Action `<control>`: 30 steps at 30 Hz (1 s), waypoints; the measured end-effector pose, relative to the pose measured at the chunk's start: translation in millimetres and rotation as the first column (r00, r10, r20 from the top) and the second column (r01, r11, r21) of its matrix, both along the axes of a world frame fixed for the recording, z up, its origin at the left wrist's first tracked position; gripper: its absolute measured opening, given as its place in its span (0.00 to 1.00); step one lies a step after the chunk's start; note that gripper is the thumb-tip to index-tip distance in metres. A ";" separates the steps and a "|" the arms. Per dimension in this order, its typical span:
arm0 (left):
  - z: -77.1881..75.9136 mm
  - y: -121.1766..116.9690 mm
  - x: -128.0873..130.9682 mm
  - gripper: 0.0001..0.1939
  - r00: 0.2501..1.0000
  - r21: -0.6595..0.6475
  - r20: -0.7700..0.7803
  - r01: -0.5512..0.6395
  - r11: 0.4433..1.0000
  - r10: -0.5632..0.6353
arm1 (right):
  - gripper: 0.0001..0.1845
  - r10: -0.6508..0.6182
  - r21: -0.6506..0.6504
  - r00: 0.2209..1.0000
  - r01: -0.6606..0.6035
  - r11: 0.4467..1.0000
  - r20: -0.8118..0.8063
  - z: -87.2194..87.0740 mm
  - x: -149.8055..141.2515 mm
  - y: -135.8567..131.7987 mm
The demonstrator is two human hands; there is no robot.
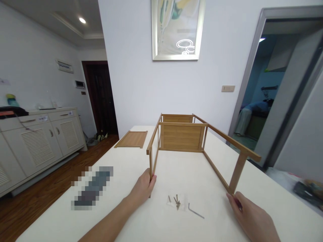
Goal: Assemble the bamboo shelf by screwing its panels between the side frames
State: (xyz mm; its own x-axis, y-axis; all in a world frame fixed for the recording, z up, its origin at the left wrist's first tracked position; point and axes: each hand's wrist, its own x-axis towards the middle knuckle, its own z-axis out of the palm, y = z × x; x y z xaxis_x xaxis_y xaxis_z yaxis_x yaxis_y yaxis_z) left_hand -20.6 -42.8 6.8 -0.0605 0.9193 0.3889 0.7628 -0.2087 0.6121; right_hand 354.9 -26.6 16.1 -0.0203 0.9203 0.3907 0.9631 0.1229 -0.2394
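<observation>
A wooden shelf frame [225, 135] lies on its side on the white table, its open end facing me. Two slatted panels, the nearer shelf panel [181, 137] and one behind it, span the frame at the far end. My left hand [144, 185] is closed around the lower part of the frame's left end. On the right, my right hand [249, 211] grips the lower right corner of the frame. Between my hands lie several screws [177, 203] on a small clear plastic bag [168, 200], with an L-shaped hex key [196, 211] beside them.
A loose wooden panel [132, 139] lies flat at the table's [121, 174] far left. Nearer, a pixelated dark object [93, 188] rests on the left side. The wall [131, 84] rises behind the table; a white cabinet [41, 134] stands left, a doorway [259, 90] right.
</observation>
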 end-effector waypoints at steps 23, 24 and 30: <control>-8.6 4.4 -11.2 0.15 0.922 0.001 0.343 0.190 0.982 -0.179 | 0.21 -0.019 0.217 0.999 0.024 0.976 -0.029 -13.7 7.2 3.8; -8.5 3.3 -10.2 0.12 0.936 -0.007 0.311 0.174 0.985 -0.164 | 0.20 -0.045 0.217 0.998 0.052 0.975 -0.035 -14.7 8.3 4.6; -8.7 2.4 -8.3 0.08 0.977 -0.013 0.184 0.109 0.994 -0.105 | 0.15 0.065 0.131 0.991 -0.049 0.990 -0.116 -14.9 11.6 17.7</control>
State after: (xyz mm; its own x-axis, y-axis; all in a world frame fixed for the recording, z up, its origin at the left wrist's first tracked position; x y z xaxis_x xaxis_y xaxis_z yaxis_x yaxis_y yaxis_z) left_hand -28.9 -40.3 -1.9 -0.0297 0.9328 0.3591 0.6114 -0.2673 0.7448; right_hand 366.5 -8.9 1.2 -0.0172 0.8616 0.5073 0.9190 0.2135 -0.3315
